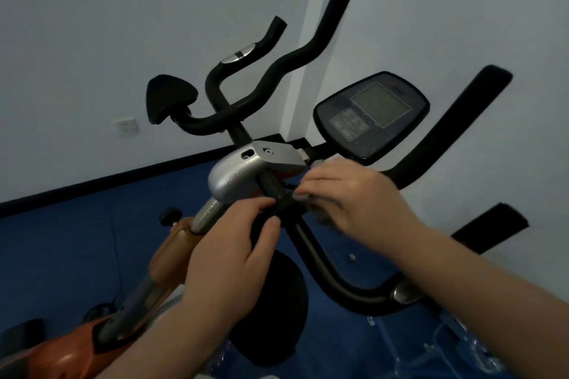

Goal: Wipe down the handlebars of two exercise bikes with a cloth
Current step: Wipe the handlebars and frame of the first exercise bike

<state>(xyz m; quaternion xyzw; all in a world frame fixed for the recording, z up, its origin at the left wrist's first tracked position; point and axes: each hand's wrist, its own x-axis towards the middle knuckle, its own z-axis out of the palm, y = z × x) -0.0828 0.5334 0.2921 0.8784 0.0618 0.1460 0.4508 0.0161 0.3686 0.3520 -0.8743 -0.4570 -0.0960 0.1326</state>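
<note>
Two hands, left hand (234, 243) and right hand (348, 197), are being clenched around a dark cloth (283, 209) at the black padded handlebar (311, 243), whose lower curve is judged next.

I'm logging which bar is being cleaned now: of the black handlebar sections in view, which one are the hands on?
The low central bar just under the silver bracket; both the left hand and right hand meet there. The other bars stand untouched.
</note>
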